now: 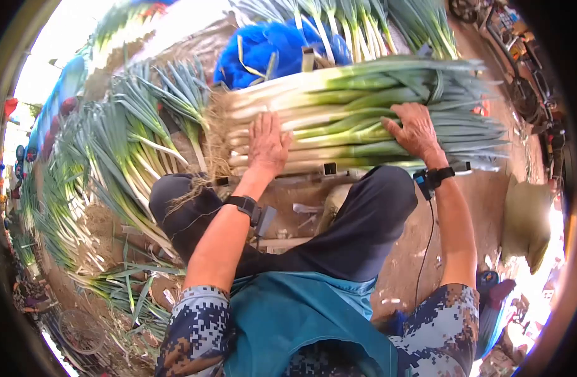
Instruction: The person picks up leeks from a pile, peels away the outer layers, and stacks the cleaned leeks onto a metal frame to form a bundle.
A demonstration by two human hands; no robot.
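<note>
A wide bundle of long green onions [338, 119] lies crosswise in front of my knees, its roots [218, 135] to the left and its green leaves to the right. Flat on the white stalks near the root end rests my left hand [269, 143], fingers spread. My right hand [415, 131] lies on the green part, thumb apart from the other fingers. Neither hand is wrapped round a stalk. Under the bundle, the end of a metal frame [330, 169] shows.
Blue netting [269, 51] sits just beyond the bundle. More onions [106, 151] are heaped on the ground at the left, and others [357, 25] lie at the top. Machinery [521, 75] stands at the upper right. A cable [429, 245] hangs from my right wrist.
</note>
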